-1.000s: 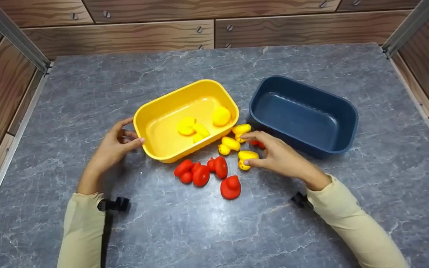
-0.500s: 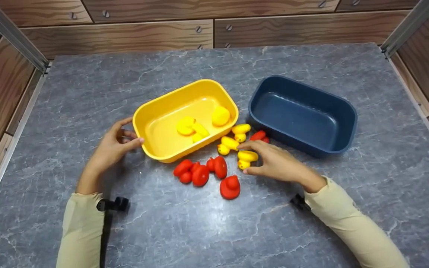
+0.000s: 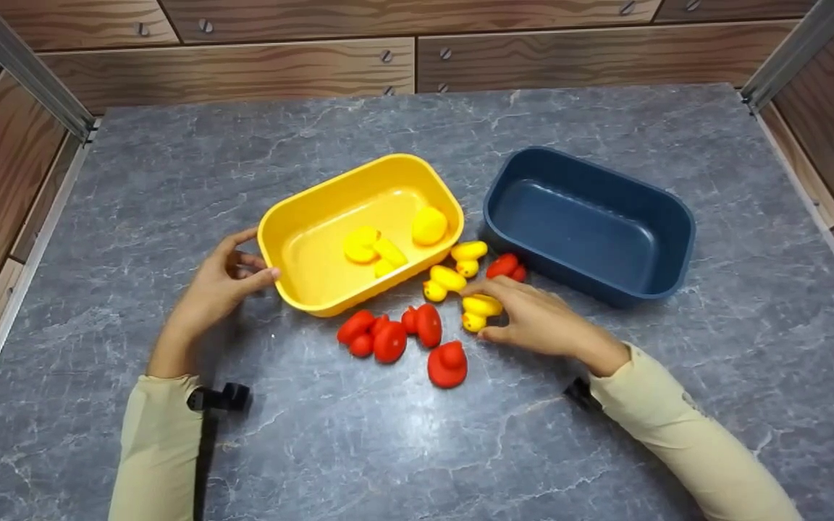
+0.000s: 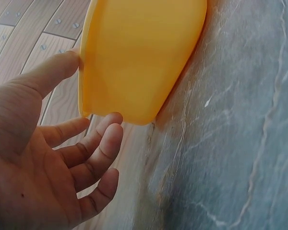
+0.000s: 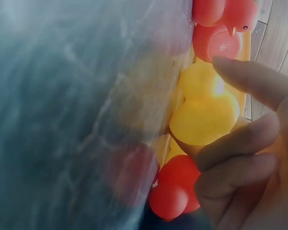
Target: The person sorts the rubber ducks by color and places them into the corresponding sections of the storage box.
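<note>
Fingers of the right hand curl round a yellow duck, index on the far side, thumb on the near; how firmly they press cannot be told. The duck lies on the desk, outside the yellow bin and close to two other yellow ducks. It looks light, probably hollow, with a soft wall that would give under a squeeze and hardly break. Its glossy skin may slide a little, so the sure hold is across the fat body, or at the pinched neck where the round head joins it. One red duck in the right wrist view shows a flat, round, stamped base; the red ducks share the same bulbous form.

The left hand rests its thumb and relaxed fingers against the yellow bin's end, unclenched. That bin and the navy bin look like stiff moulded plastic, round-cornered, with smooth walls. Beneath them the desk is grey and white-veined like marble; wood-patterned panels stand behind, and plain pale sleeves cover both forearms.
</note>
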Available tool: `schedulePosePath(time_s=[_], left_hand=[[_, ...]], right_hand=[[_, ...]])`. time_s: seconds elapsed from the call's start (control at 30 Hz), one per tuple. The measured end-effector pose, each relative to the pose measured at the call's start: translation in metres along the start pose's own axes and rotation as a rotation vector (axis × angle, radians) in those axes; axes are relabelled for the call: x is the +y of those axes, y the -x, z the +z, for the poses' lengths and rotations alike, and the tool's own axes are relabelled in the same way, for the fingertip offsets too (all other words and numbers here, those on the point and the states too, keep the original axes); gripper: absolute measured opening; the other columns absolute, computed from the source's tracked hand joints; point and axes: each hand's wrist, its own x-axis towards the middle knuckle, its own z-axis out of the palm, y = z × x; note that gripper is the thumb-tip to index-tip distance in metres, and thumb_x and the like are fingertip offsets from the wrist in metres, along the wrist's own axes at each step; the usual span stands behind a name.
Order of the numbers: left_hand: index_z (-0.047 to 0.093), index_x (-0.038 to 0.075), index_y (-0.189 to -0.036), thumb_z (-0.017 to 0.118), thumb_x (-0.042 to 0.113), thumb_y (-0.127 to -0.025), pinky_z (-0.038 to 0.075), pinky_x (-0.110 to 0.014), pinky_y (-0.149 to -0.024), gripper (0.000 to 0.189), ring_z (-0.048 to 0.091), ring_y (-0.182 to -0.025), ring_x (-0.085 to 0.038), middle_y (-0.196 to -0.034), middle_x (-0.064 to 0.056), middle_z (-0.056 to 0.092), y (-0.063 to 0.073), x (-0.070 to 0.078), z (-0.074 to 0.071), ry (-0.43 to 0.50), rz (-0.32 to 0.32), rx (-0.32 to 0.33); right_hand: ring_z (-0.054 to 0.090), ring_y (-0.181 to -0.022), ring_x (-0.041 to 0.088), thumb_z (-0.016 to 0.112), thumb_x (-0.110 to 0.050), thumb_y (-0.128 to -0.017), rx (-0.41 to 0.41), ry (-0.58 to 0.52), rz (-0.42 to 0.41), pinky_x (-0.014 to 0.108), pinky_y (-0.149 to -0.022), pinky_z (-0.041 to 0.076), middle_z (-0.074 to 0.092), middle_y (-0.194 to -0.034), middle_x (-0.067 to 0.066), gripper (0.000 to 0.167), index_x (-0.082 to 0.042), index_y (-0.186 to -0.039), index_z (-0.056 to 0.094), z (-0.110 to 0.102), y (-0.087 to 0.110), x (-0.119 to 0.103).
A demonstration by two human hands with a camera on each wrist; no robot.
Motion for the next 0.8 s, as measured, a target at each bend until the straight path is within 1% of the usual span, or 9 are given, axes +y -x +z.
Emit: schedulePosePath(time_s=[0.17,0.27,0.43,0.57,0.73,0.8], left_hand=[[0.03,0.01,-0.15,0.069,0.031,-0.089,0.049,-0.021,-0.069,0.075,0.057,-0.076,-0.008,-0.11,-0.013,0.059,0.0,0.0,0.0,0.011,0.001,0.0],[0.03,0.01,-0.15,0.069,0.03,-0.089,0.049,-0.021,-0.069,0.075,0.057,-0.076,-0.008,-0.109,-0.012,0.06,0.0,0.0,0.0,0.016,0.004,-0.001],[0.03,0.009,-0.15,0.07,0.029,-0.089,0.051,-0.021,-0.07,0.075,0.057,-0.076,-0.008,-0.108,-0.013,0.06,0.0,-0.001,0.0,0.021,0.01,0.005],[0.03,0.01,-0.15,0.07,0.03,-0.089,0.051,-0.021,-0.071,0.076,0.058,-0.078,-0.009,-0.109,-0.013,0.06,0.0,0.0,0.0,0.014,0.012,0.001],[0.03,0.011,-0.15,0.069,0.033,-0.089,0.051,-0.021,-0.071,0.076,0.057,-0.078,-0.008,-0.111,-0.014,0.06,0.0,-0.001,0.0,-0.007,0.011,-0.002],[0.03,0.01,-0.15,0.069,0.033,-0.089,0.051,-0.021,-0.071,0.076,0.057,-0.078,-0.007,-0.111,-0.015,0.06,0.0,-0.001,0.0,-0.008,0.01,0.0]], right_hand=[[0.053,-0.123,0.031,0.07,-0.021,-0.085,0.007,0.022,0.005,0.055,-0.1,0.042,0.053,-0.138,0.008,0.051,-0.02,-0.134,0.054,0.0,0.0,0.0],[0.055,-0.119,0.03,0.07,-0.021,-0.085,0.022,0.027,-0.004,0.053,-0.097,0.044,0.056,-0.134,0.006,0.046,-0.02,-0.13,0.057,0.0,0.001,0.0],[0.058,-0.112,0.026,0.07,-0.019,-0.085,0.05,0.014,-0.031,0.049,-0.093,0.046,0.061,-0.126,0.004,0.037,-0.02,-0.122,0.061,-0.001,0.002,0.0],[0.06,-0.109,0.023,0.071,-0.018,-0.085,0.076,0.007,-0.066,0.046,-0.092,0.048,0.063,-0.122,0.003,0.036,-0.018,-0.12,0.061,-0.003,0.006,0.001],[0.061,-0.108,0.021,0.071,-0.015,-0.084,0.141,-0.048,-0.114,0.043,-0.092,0.048,0.065,-0.118,0.0,0.036,-0.016,-0.119,0.062,-0.013,0.015,0.0],[0.06,-0.105,0.019,0.071,-0.013,-0.084,0.163,-0.08,-0.124,0.039,-0.086,0.05,0.065,-0.117,-0.001,0.036,-0.016,-0.119,0.062,-0.017,0.019,-0.001]])
